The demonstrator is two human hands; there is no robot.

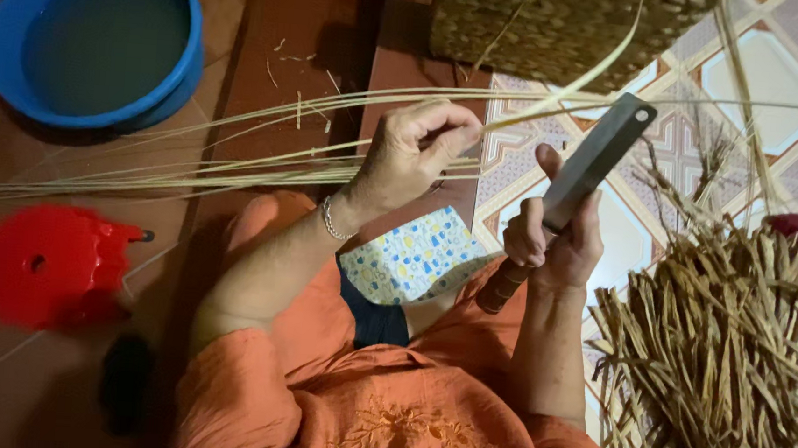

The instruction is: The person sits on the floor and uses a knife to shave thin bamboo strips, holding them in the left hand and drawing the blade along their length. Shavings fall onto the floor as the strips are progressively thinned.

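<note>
My left hand (pixel 415 155) pinches a bundle of long pale reed strips (pixel 188 167) that stretch away to the left across the floor. One thin strip (pixel 578 77) curves up from those fingers toward the top right. In my right hand (pixel 552 239) is a flat-bladed knife (pixel 595 158), gripped by its wooden handle with the dark rectangular blade pointing up and to the right, close beside the left fingers. My orange sleeves and a bracelet on the left wrist fill the lower middle.
A blue basin (pixel 94 34) of water sits top left. A red plastic stool (pixel 50 265) lies lower left. A woven basket (pixel 563 25) stands at the top. A heap of dry reed scraps (pixel 736 360) fills the right. A patterned cloth (pixel 416 253) lies on my lap.
</note>
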